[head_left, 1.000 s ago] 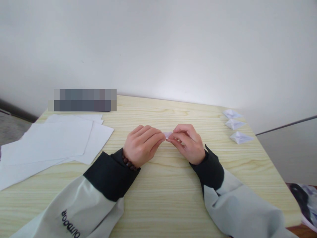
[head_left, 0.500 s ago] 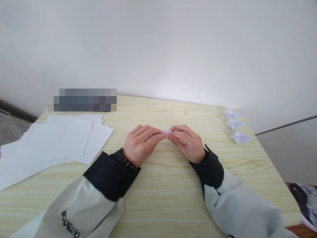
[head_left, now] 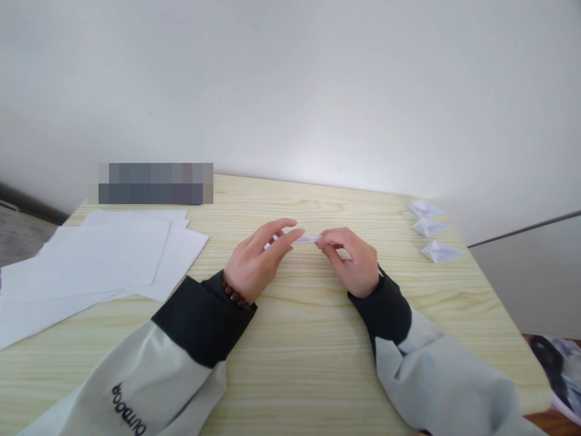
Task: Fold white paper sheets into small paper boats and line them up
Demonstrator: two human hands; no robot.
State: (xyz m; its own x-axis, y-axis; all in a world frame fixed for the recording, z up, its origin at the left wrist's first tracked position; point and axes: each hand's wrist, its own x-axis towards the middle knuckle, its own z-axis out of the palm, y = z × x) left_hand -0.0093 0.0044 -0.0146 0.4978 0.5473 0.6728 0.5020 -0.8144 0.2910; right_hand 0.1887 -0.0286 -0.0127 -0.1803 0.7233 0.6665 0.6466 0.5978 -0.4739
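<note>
Over the middle of the table, a small folded white paper (head_left: 307, 239) is held level between my two hands. My right hand (head_left: 351, 257) pinches its right end between thumb and fingertips. Around the left part is my left hand (head_left: 259, 259), thumb along the near side and the forefinger raised a little off the paper. White paper shows between those fingers; the rest of that end is hidden by the hand. A dark bead bracelet (head_left: 235, 297) circles my left wrist.
Loose white sheets (head_left: 100, 254) overlap on the left of the wood-grain table (head_left: 299, 363). A blurred-out dark object (head_left: 152, 184) stands behind them. Three folded paper pieces (head_left: 438, 251), pointed at the ends, form a column near the right edge. A pale wall (head_left: 318, 91) rises behind.
My right hand has shifted slightly right along the paper, so more of it shows between the hands. My left forefinger has lifted and its fingers have spread apart.
</note>
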